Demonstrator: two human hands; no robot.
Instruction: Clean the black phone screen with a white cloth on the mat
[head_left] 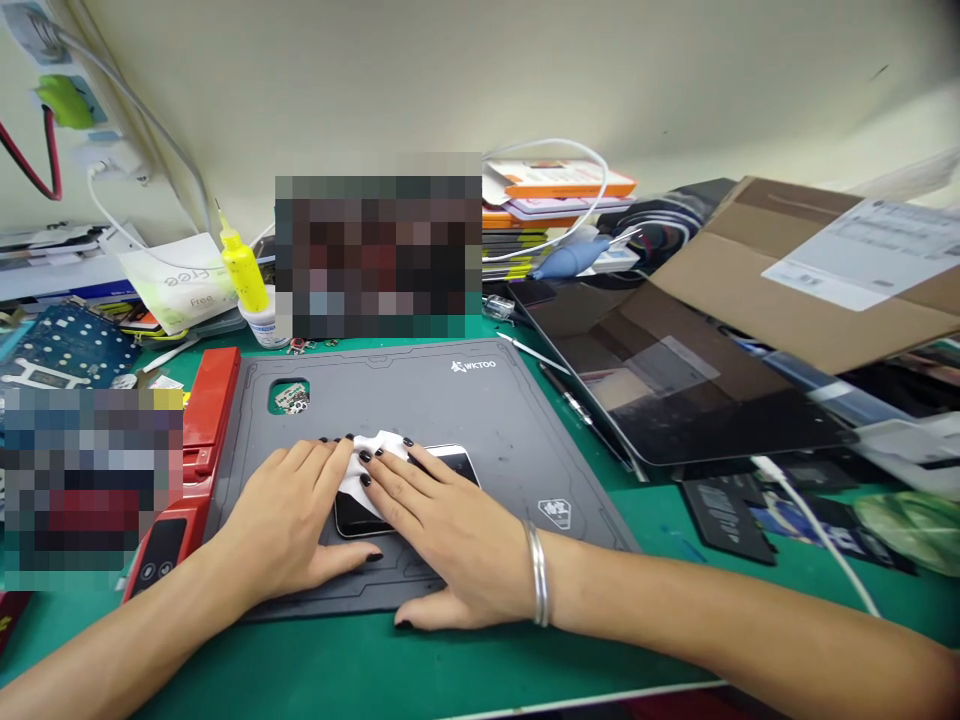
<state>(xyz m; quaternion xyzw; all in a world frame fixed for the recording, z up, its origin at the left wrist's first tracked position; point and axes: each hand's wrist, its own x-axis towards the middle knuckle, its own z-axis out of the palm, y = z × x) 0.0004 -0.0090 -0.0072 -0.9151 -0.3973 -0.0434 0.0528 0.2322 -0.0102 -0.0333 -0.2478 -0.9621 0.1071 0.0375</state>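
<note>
- Took in the green counter (pixel 322 665) first, cluttered at the back and sides, busy right up front!
- Closed in on the gray mat (pixel 375 390), flat on the counter and right under the action.
- Spotted the right hand (pixel 465 555), wide and nearly flat, fingers stretched over the white wipe (pixel 390 440) and the phone (pixel 361 516), thumb off toward the mat's near edge.
- Switched to the left hand (pixel 289 520), thumb spread well away from the fingers, fingertips at the wipe's left side; closed around nothing visible.
- Found the phone flat on the mat: between the two hands, partly under the right fingers, just beyond the left thumb.
- Finished on the wipe, crumpled and pressed against the phone's dark surface by the right fingertips. Looked very much like the wiping step! Called, in all likelihood, for light, even pressure along the glass, with steadying from the left and wipe always between fingertips and surface.
</note>
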